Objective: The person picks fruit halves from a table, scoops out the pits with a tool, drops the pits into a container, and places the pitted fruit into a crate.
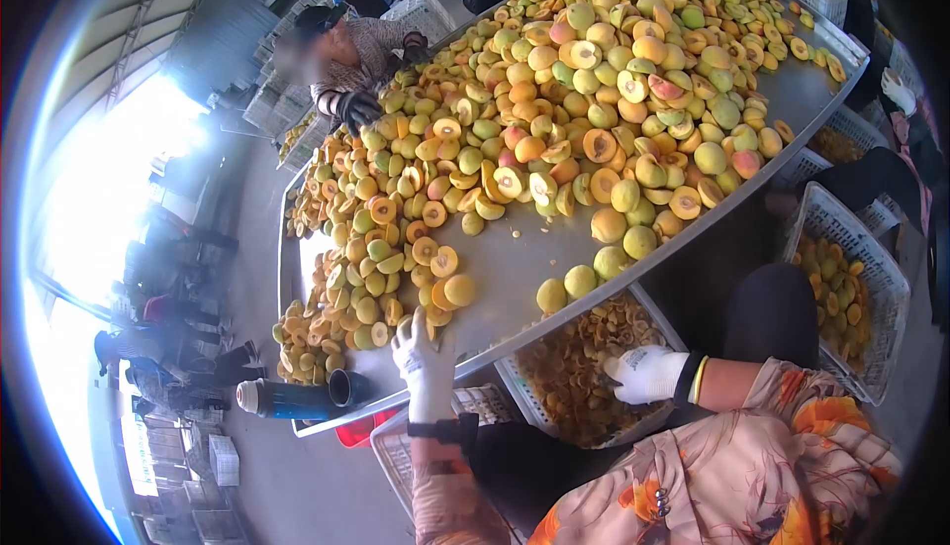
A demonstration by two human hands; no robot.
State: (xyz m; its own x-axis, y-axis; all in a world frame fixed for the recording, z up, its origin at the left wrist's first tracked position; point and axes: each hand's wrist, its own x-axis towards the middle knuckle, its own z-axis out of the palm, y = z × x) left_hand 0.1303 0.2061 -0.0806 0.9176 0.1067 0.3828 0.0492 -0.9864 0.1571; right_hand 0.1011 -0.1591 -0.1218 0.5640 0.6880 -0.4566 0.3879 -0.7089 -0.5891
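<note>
Got fruit (458,291) heaped across the table (515,268), some by the near edge beside a loosely open left hand (426,367). Can't tell about any grip in the curled right hand (645,375) over the crate (661,318). Probably light, bruisable, slick where cut; pinch the skin side.

Metal worktop (505,253) heaped with halved fruit (594,99). Left hand (424,355), gloved white, at fruit by the near edge. Right hand (645,374), also gloved, over crate (517,377) of darker pieces.
</note>
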